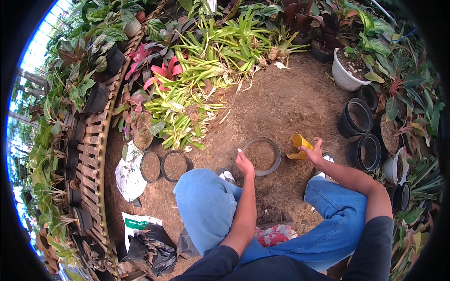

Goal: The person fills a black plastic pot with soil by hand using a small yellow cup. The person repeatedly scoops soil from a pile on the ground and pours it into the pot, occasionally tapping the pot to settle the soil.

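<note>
Between my feet, a round dark plastic pot (278, 154) filled with brown soil (261, 156) stands on the ground. My left hand (244, 164) is at its left rim; most of its fingers are hidden, so I cannot tell whether they grip the pot. To the right of the pot, my right hand (314, 152) holds a yellow plastic cup (302, 143). The cup is tilted on its side, its mouth facing left towards the pot. It looks cut away at the mouth, and I cannot make out its contents.
Two soil-filled pots (151, 167) stand left beside a white plastic bag (130, 175). Uprooted green plants (211, 70) lie in a heap ahead. Stacked black pots (355, 117) and a white planter (348, 75) line the right. A slatted bench (92, 151) holds potted plants; a black bag (153, 247) lies lower left.
</note>
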Tool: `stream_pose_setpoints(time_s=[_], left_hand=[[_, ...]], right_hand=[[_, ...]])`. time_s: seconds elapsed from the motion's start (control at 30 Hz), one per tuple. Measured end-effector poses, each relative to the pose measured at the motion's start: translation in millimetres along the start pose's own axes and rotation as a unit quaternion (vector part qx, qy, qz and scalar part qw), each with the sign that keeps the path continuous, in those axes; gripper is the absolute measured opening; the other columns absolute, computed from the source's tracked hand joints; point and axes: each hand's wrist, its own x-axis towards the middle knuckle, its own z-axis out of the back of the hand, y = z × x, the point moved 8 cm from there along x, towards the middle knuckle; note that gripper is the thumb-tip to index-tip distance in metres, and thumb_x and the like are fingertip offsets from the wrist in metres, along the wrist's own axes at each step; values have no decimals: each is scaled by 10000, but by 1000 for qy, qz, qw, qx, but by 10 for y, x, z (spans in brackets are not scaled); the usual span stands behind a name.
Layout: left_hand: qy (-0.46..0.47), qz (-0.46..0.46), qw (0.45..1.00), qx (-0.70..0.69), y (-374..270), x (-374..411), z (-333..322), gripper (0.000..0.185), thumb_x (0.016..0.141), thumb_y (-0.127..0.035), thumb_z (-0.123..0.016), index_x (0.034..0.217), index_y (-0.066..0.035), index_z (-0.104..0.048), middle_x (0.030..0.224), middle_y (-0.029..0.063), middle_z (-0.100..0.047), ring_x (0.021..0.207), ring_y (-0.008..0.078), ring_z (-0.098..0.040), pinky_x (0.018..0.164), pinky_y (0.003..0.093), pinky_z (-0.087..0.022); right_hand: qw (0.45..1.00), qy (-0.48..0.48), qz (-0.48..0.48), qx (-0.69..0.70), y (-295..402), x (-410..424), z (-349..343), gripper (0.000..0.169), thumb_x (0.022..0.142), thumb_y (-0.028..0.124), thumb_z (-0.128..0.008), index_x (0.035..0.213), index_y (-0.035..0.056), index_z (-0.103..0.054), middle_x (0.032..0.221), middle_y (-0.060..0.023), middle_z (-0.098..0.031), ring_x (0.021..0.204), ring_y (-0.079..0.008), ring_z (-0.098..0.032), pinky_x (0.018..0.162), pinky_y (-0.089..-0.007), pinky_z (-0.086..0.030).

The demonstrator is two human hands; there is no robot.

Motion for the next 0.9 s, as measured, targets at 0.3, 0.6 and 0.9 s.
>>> stream_pose_setpoints(time_s=[0.3,0.6,0.9], left_hand=[[-14,-3,1000,4,91,76,98,629,1047,-488,-357,1075,72,-641,899,301,-645,848,453,-596,785,505,-425],[-5,-6,1000,15,149,141,123,625,1053,-469,-354,1039,95,-625,880,303,-637,828,434,-596,780,494,-424],[-17,-15,1000,-8,61,87,149,623,1055,-469,-364,961,96,-609,772,267,-593,718,376,-524,736,483,-412]], right_hand=[[916,43,370,-151,1642,-679,-35,877,674,341,-829,1364,93,-348,1266,-221,-418,1251,-398,-389,1094,-504,-331],[808,151,516,-241,2241,-1323,-476,849,680,273,-846,1386,200,-380,1448,-241,-269,1301,-470,-321,1115,-557,-342],[701,106,663,-239,2167,-1478,-355,828,677,268,-859,1363,188,-402,1479,-250,-240,1353,-477,-285,1113,-581,-322]])
